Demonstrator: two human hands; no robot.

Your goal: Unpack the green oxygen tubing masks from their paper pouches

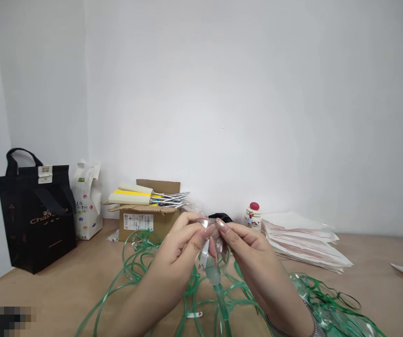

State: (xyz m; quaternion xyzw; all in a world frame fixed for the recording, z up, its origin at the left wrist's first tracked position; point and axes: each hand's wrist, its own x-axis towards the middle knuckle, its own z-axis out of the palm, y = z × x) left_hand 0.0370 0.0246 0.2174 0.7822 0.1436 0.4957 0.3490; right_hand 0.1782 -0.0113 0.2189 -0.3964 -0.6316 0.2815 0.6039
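Observation:
A clear plastic oxygen mask is held up in front of me, above the table. My left hand pinches its upper edge between thumb and fingers. At the same edge, close beside the left thumb, my right hand pinches too. A pale strip hangs on the mask's left side below my left thumb. From the mask's lower end a frosted connector leads down into a green tube. Part of the mask is hidden behind my fingers.
Loops of green tubing spread over the brown table. More clear masks with green straps lie at right. Behind stand a black bag, a white carton, a cardboard box of tools, a small jar and stacked papers.

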